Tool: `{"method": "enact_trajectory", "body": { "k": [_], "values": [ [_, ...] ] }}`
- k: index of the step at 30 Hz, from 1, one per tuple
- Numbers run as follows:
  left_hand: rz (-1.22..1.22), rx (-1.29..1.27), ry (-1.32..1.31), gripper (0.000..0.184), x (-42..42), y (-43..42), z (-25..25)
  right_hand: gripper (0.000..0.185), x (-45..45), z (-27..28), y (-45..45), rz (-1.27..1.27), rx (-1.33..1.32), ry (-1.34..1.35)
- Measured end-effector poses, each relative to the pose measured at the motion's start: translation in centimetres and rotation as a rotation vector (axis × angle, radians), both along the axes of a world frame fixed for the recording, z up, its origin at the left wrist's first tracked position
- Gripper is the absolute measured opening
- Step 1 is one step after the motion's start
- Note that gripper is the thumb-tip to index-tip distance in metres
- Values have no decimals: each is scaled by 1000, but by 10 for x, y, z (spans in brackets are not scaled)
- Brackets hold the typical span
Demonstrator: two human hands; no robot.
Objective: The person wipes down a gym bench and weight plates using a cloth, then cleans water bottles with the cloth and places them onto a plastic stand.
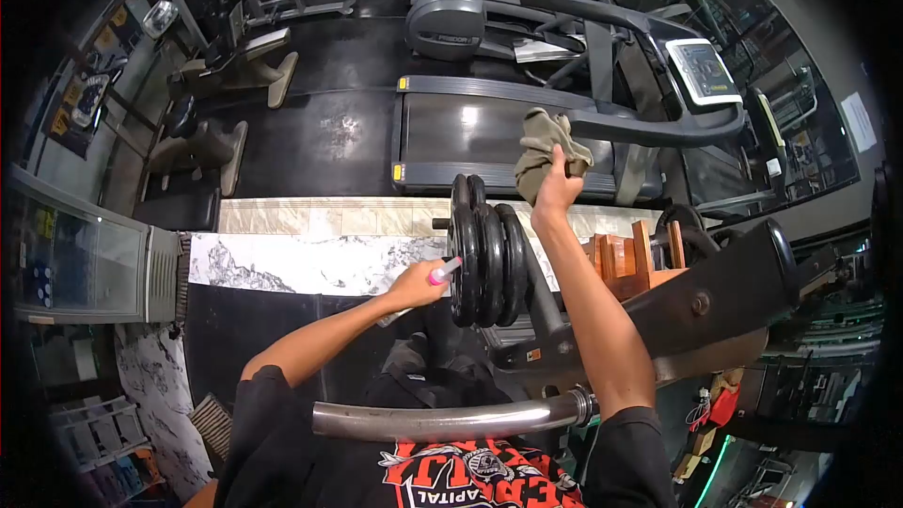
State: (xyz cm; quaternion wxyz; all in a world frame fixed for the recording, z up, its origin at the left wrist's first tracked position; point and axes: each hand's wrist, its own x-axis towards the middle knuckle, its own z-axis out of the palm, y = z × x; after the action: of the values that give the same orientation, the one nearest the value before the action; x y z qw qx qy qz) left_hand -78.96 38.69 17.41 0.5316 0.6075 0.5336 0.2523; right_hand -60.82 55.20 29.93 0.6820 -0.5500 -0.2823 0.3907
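My left hand [416, 288] is closed around a spray bottle [445, 271]; its pink and white top sticks out toward the weight plates, and most of its body is hidden by the hand. Black weight plates [489, 263] hang in a stack on a machine's peg, just right of the bottle. Raised beyond them, my right hand [559, 186] grips a crumpled olive cloth [544, 155], which bunches up above the fingers. A curved metal bar [451, 420] crosses in front of my torso.
A treadmill [499, 127] lies ahead past a marble-patterned floor strip [282, 263]. The machine's thick dark arm [696, 306] extends to the right, near a wooden rack [621, 259]. Exercise bikes [202, 146] stand at the far left, and a glass-fronted cabinet [85, 254] is nearer.
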Motion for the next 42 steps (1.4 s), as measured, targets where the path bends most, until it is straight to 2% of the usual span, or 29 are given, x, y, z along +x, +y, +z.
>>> {"method": "enact_trajectory", "body": {
  "k": [1,3,5,7,9,11,13,14,15,17,18,19,21,23,25,27,28,29,31,33,35,37,39,41,42],
  "values": [
    [12,79,42,13,6,0,-3,34,5,-5,1,12,-41,-21],
    [21,58,38,14,20,0,-7,36,12,-17,2,-6,-75,-16],
    [41,80,-86,18,35,2,-8,38,20,-29,1,-64,-55,-52],
    [30,66,-105,18,46,6,-3,41,28,-39,2,-96,-96,-80],
    [8,42,-143,17,56,9,-1,42,34,-48,0,-182,-267,-91],
    [7,1,-162,16,58,8,0,43,45,-62,-1,-157,-260,-113],
    [93,67,-253,12,57,7,0,44,57,-75,-2,-40,-270,-201],
    [119,77,-271,11,51,6,0,35,60,-82,-2,31,-274,-240],
    [152,-9,-307,11,46,5,-4,35,59,-90,-4,31,-277,-237],
    [161,-8,-242,11,34,4,-9,39,52,-105,-4,149,-271,-543],
    [165,-8,-238,11,32,2,-5,33,39,-94,-7,272,-289,-494],
    [212,-13,-249,11,30,-1,3,29,33,-111,-1,367,-224,-479],
    [259,-18,-255,11,27,-6,6,26,13,-137,2,468,-109,-755],
    [308,32,-315,11,26,-9,-3,49,-4,-135,-9,694,-83,-1010],
    [321,-60,-334,11,21,-8,2,50,-11,-149,-22,1083,-300,-1197],
    [331,-152,-341,12,16,-11,5,43,-7,-172,-52,1146,188,-1461],
    [349,-128,-343,12,14,-10,3,38,-4,-175,-70,1018,303,-1509],
    [367,-106,-347,12,13,-10,0,38,-1,-177,-76,1019,305,-1509],
    [386,-125,-336,12,12,-12,0,40,12,-177,-87,1123,476,-1524],
    [431,-99,-341,14,12,-10,-2,46,25,-166,-98,1189,446,-1574],
    [445,-117,-354,14,12,-10,-6,49,34,-135,-113,1422,397,-1649],
    [457,-114,-365,14,10,-11,-6,52,44,-132,-125,1575,396,-1665],
    [450,-99,-351,14,7,-10,-5,60,50,-142,-123,1924,296,-1587],
    [440,-89,-338,14,7,-9,-6,61,58,-146,-112,1766,478,-1455],
    [453,-83,-350,14,6,-9,-8,67,53,-146,-100,1651,500,-1367]
  ]
}}
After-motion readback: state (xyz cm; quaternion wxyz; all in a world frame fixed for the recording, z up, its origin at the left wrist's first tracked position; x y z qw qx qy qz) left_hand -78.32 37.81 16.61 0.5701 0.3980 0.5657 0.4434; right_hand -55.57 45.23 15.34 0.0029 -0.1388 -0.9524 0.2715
